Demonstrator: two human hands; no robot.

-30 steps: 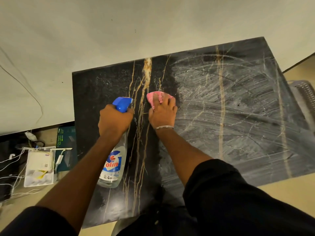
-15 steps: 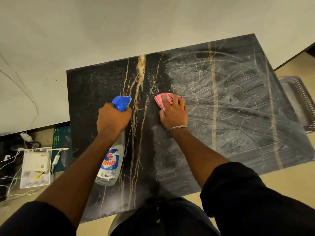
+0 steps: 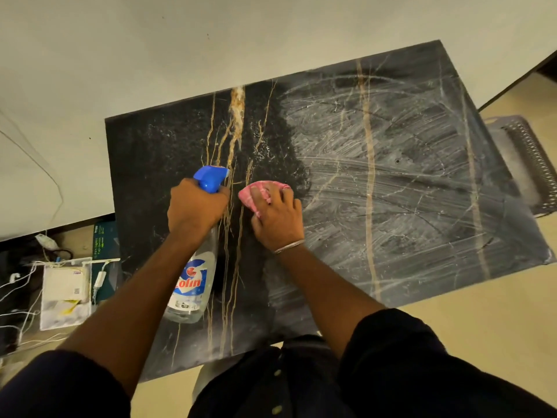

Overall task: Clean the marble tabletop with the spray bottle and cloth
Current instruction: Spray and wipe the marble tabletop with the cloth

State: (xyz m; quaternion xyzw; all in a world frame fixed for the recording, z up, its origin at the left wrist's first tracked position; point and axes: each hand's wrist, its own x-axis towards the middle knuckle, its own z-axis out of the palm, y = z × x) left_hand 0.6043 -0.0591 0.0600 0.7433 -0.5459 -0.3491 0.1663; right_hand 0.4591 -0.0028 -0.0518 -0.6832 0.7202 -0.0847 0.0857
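While we look down over the black marble tabletop [image 3: 391, 182], our left hand [image 3: 196, 208] is wrapped tightly around the neck of the spray bottle [image 3: 193, 285], fingers closed under its blue trigger head [image 3: 211, 176], which points toward the far edge. We hold the clear bottle above the near-left part of the slab, its red and blue label facing up. Just to the right, our right hand [image 3: 278, 220] presses the pink cloth [image 3: 260, 191] flat against the marble, fingers spread a little and laid over it, so that only the far edge of the cloth shows past the fingertips. A thin metal bangle [image 3: 289, 246] circles that wrist. Hands and cloth sit beside the gold veins [image 3: 235, 131] that run from far to near. Everything to the right of the cloth is covered in pale, streaky wipe marks, while the left part is dark and speckled. On the floor at left lie white cables [image 3: 18, 297] and a white box [image 3: 64, 292].
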